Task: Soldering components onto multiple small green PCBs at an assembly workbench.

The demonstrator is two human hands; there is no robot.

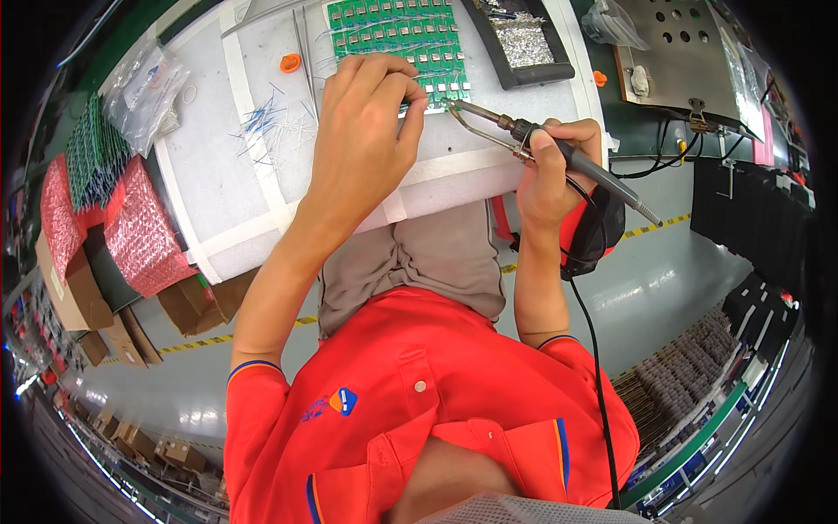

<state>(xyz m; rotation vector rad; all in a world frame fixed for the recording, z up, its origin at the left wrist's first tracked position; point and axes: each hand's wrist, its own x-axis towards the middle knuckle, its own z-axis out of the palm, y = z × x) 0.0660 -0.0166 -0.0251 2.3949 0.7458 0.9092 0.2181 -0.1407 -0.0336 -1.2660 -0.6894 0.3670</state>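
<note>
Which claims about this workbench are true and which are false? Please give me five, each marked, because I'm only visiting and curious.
1. The right hand has a soldering iron in its grip. True.
2. The other hand has one too. False: the left hand has none and is at the green circuit board.
3. Loose wire bits lie left of the left hand. True.
4. The shirt is green. False: the shirt is red.
5. Pink bubble wrap is on the person's left. True.

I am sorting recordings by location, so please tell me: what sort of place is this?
Probably an electronics workshop: the right hand holds a soldering iron close to a green circuit board, and a yellow-black striped line marks the floor.
</note>
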